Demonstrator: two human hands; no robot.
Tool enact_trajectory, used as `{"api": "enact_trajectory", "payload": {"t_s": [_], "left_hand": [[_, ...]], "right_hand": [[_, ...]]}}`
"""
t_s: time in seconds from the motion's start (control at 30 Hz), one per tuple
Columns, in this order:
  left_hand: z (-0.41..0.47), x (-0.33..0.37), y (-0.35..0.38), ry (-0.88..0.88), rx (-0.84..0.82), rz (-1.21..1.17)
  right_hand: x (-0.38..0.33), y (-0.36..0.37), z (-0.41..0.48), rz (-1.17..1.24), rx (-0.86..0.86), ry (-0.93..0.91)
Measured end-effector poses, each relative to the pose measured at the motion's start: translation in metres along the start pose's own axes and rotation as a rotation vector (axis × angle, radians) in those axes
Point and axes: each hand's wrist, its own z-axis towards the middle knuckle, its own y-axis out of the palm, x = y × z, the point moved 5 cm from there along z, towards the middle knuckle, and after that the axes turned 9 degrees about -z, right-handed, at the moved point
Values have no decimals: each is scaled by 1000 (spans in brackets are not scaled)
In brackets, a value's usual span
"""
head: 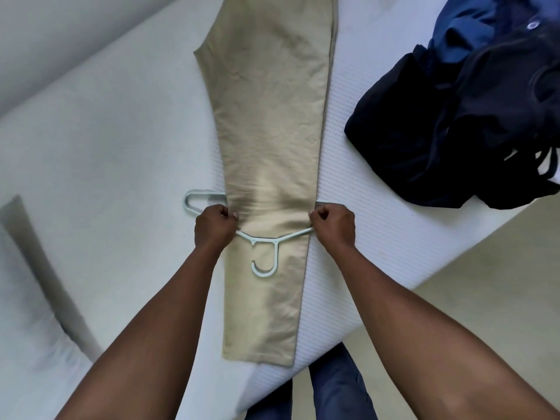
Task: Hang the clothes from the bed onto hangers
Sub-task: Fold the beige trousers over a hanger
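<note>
The long beige woven-cloth trousers [272, 116] are one plain sandy colour with no print, darker in the creases. The thin pale blue plastic hanger [276, 253] looks nearly white against them. The white bed mattress [378, 237] has a fine dotted weave on its right part and is smooth white to the left. The crumpled heap of dark navy clothes [424, 140] is almost black, with a brighter blue garment [472, 25] on top. The floor [485, 298] is pale cream

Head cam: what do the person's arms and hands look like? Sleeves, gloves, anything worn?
Left forearm and right forearm are bare, no sleeves in view. Left hand and right hand: no gloves, rings, watch or bands visible. Blue trousers show below.
</note>
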Motion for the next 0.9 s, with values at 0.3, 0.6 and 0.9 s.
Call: {"api": "enact_trajectory", "payload": {"t_s": [0.3, 0.6, 0.9], "left_hand": [[-31, -12, -17, 19, 150, 94], [-87, -99, -19, 12, -137, 147], [-126, -71, -87, 133, -154, 254]], "right_hand": [[-17, -6, -44, -339, 161, -540], [-2, 85, -132, -819, -496, -545], [-71, 10, -165, -672, -124, -545]]}}
